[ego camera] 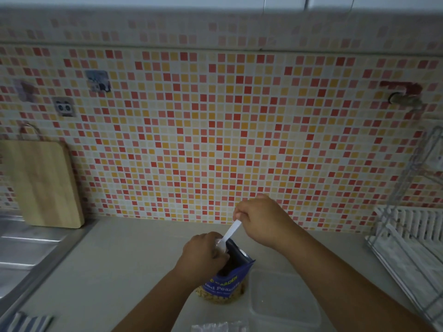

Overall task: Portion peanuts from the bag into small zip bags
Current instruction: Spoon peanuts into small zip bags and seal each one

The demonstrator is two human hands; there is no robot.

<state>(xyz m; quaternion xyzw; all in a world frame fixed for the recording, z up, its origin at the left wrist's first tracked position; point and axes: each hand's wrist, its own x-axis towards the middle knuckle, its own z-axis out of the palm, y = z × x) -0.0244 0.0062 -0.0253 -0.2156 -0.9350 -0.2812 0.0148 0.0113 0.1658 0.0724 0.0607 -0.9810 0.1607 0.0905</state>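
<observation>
A blue peanut bag (225,281) stands upright on the grey counter (124,271), its top open and peanuts showing through its clear lower part. My left hand (203,252) grips the left edge of the bag's mouth. My right hand (261,219) pinches the handle of a white plastic spoon (227,236), whose bowl sits at the bag's opening beside my left fingers. A pile of clear small zip bags (218,327) lies at the bottom edge of the view.
A clear plastic container (285,300) sits right of the bag. A white dish rack (407,236) stands at far right. A wooden cutting board (45,183) leans on the tiled wall above a steel sink (26,248). A striped cloth (26,322) lies bottom left.
</observation>
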